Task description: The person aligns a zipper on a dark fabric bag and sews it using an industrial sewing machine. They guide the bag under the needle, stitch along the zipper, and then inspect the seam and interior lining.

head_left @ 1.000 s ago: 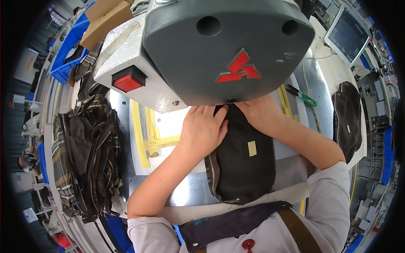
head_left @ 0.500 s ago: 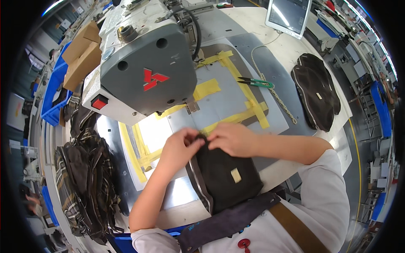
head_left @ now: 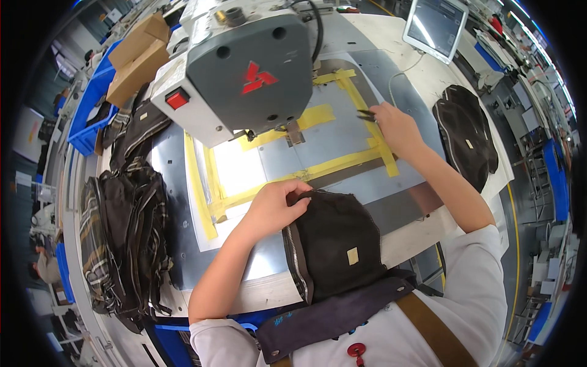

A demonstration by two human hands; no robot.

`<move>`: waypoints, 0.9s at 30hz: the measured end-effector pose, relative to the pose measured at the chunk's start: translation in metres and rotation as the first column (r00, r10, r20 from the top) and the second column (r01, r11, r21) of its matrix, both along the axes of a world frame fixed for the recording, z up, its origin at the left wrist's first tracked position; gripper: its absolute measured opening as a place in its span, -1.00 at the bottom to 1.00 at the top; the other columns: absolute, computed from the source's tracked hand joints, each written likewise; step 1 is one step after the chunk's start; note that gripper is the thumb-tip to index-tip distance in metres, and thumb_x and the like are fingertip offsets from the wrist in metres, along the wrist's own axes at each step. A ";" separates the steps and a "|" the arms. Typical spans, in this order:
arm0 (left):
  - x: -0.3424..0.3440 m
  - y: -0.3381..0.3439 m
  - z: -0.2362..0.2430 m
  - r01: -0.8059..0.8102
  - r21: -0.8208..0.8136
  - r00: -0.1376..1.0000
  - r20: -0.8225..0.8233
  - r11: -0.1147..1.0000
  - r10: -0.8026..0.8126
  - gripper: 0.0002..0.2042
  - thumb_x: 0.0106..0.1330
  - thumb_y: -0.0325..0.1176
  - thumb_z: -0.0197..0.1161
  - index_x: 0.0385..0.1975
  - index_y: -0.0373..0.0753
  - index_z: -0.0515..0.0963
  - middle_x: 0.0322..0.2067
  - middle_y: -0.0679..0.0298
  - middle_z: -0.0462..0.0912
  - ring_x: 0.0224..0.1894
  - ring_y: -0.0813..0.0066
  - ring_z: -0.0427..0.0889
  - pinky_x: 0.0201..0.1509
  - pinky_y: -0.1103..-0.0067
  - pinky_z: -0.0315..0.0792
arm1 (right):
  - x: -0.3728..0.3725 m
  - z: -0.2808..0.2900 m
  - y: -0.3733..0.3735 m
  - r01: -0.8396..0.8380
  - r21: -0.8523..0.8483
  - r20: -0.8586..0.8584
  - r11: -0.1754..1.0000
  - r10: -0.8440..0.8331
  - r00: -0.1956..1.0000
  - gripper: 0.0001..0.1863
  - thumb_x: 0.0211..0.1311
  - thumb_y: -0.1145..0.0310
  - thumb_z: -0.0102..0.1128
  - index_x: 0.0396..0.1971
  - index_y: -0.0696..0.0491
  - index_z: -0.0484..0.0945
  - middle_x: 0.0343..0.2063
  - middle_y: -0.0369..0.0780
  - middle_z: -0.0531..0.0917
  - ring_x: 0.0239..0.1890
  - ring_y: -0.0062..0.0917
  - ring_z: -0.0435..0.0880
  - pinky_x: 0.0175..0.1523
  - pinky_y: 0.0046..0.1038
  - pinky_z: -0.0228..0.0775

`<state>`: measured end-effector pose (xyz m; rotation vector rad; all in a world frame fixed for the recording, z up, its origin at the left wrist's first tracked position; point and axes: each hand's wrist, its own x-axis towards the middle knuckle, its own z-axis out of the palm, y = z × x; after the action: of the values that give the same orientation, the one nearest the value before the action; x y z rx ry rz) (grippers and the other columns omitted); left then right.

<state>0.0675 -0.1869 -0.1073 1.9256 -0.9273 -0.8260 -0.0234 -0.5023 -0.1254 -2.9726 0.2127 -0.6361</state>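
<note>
My left hand (head_left: 274, 209) pinches the upper left corner of a dark brown fabric piece (head_left: 336, 223). That piece lies at the table's near edge, against my front, with a metal zipper (head_left: 296, 257) down its left side and a small pale label (head_left: 353, 255) on it. Farther off to the right, my right hand (head_left: 398, 129) is closed round thread snips (head_left: 367, 115). Only the dark blades poke out leftward from the fingers, above a yellow-taped metal plate (head_left: 275, 160); the handle is hidden in the hand.
A grey sewing machine head (head_left: 251, 79) with a red switch (head_left: 177, 98) overhangs the plate. Dark and plaid fabric pieces (head_left: 125, 238) are heaped at left, near a blue bin (head_left: 88, 131) and a cardboard box (head_left: 139, 67). Another zippered piece (head_left: 466, 137) and a tablet-like screen (head_left: 435, 27) stand at right.
My right hand has left the fabric, reached up and right, and taken hold of the snips. My left hand still pinches the corner. The whole view has shifted slightly.
</note>
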 end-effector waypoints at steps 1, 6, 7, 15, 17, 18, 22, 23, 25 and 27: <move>0.001 0.002 -0.001 -0.003 0.003 1.000 -0.022 1.000 0.003 -0.79 0.15 -0.39 0.22 -0.24 -0.31 0.59 -0.51 0.28 0.60 -0.48 0.56 0.50 -0.33 0.62 0.41 | 0.002 0.007 0.020 -0.098 -0.018 -0.012 0.995 0.097 0.995 -0.79 0.13 0.37 0.09 -0.21 0.07 0.49 -0.36 -0.22 0.48 -0.27 -0.32 0.56 -0.24 -0.32 0.45; 0.008 0.006 -0.003 0.035 -0.021 0.992 -0.120 0.999 -0.037 -0.83 0.18 -0.50 0.20 -0.25 -0.38 0.57 -0.46 0.36 0.59 -0.44 0.72 0.47 -0.32 0.71 0.39 | 0.018 0.050 0.095 -0.589 -0.242 -0.199 0.771 0.554 0.808 -0.86 0.13 0.30 0.07 -0.40 0.05 0.46 -0.45 -0.30 0.46 -0.36 -0.46 0.54 -0.32 -0.44 0.41; 0.010 0.006 -0.008 0.039 -0.052 0.989 -0.138 0.998 -0.046 -0.84 0.18 -0.50 0.20 -0.26 -0.38 0.57 -0.46 0.37 0.59 -0.43 0.73 0.47 -0.32 0.71 0.40 | 0.024 0.049 0.098 -0.637 -0.288 -0.209 0.715 0.602 0.771 -0.87 0.12 0.30 0.08 -0.42 0.04 0.45 -0.46 -0.31 0.46 -0.36 -0.49 0.54 -0.33 -0.47 0.40; 0.018 0.009 -0.015 0.060 -0.141 0.964 -0.248 0.988 -0.094 -0.81 0.16 -0.46 0.23 -0.25 -0.38 0.57 -0.49 0.29 0.61 -0.43 0.64 0.52 -0.29 0.65 0.43 | 0.057 0.045 0.095 -0.773 -0.441 -0.376 0.456 0.688 0.621 -0.80 0.16 0.16 0.11 -0.45 -0.03 0.42 -0.51 -0.38 0.42 -0.39 -0.60 0.49 -0.31 -0.52 0.34; 0.018 0.008 -0.011 0.054 -0.130 0.959 -0.269 0.990 -0.088 -0.82 0.16 -0.46 0.23 -0.26 -0.37 0.58 -0.49 0.31 0.61 -0.43 0.67 0.51 -0.30 0.67 0.42 | 0.059 0.039 0.095 -0.788 -0.322 -0.337 0.525 0.714 0.614 -0.79 0.18 0.15 0.10 -0.47 -0.03 0.42 -0.50 -0.36 0.44 -0.38 -0.57 0.51 -0.32 -0.51 0.35; 0.019 0.008 -0.010 0.057 -0.124 0.958 -0.272 0.991 -0.090 -0.83 0.16 -0.46 0.23 -0.26 -0.36 0.58 -0.49 0.33 0.61 -0.44 0.68 0.50 -0.31 0.68 0.41 | 0.059 0.037 0.095 -0.788 -0.264 -0.317 0.556 0.722 0.615 -0.78 0.19 0.15 0.10 -0.47 -0.03 0.42 -0.49 -0.36 0.45 -0.37 -0.56 0.52 -0.33 -0.50 0.36; 0.020 0.009 -0.015 0.098 -0.158 0.945 -0.294 0.983 -0.142 -0.85 0.17 -0.50 0.25 -0.27 -0.34 0.58 -0.44 0.39 0.61 -0.44 0.77 0.47 -0.34 0.75 0.37 | 0.045 0.019 0.094 -0.652 -0.079 -0.413 0.754 0.570 0.710 -0.75 0.19 0.11 0.12 -0.44 -0.01 0.46 -0.46 -0.32 0.48 -0.35 -0.47 0.56 -0.34 -0.44 0.39; 0.020 0.009 -0.016 0.116 -0.181 0.939 -0.301 0.977 -0.167 -0.85 0.17 -0.52 0.26 -0.26 -0.33 0.58 -0.41 0.41 0.62 -0.42 0.80 0.46 -0.35 0.77 0.36 | 0.040 0.016 0.096 -0.595 -0.034 -0.382 0.803 0.539 0.750 -0.74 0.18 0.10 0.13 -0.42 -0.01 0.48 -0.45 -0.31 0.49 -0.34 -0.46 0.56 -0.34 -0.43 0.40; 0.019 0.008 -0.014 0.121 -0.171 0.949 -0.270 0.978 -0.164 -0.86 0.15 -0.53 0.29 -0.29 -0.33 0.58 -0.40 0.41 0.62 -0.40 0.80 0.46 -0.35 0.76 0.36 | 0.033 0.011 0.091 -0.486 -0.027 -0.298 0.873 0.457 0.838 -0.74 0.17 0.10 0.14 -0.35 0.00 0.52 -0.41 -0.30 0.52 -0.32 -0.43 0.57 -0.31 -0.41 0.41; 0.016 0.008 -0.014 0.076 -0.183 0.966 -0.230 0.980 -0.118 -0.86 0.14 -0.50 0.32 -0.31 -0.32 0.57 -0.43 0.40 0.61 -0.43 0.78 0.46 -0.38 0.75 0.35 | 0.027 0.011 0.081 -0.387 -0.098 -0.176 0.917 0.366 0.914 -0.73 0.17 0.13 0.15 -0.25 0.00 0.55 -0.34 -0.30 0.55 -0.27 -0.41 0.58 -0.26 -0.40 0.43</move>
<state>0.0837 -0.1793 -0.1214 1.6011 -0.9187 -0.9785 0.0032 -0.4212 -0.1148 -3.0572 -0.4039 -0.3850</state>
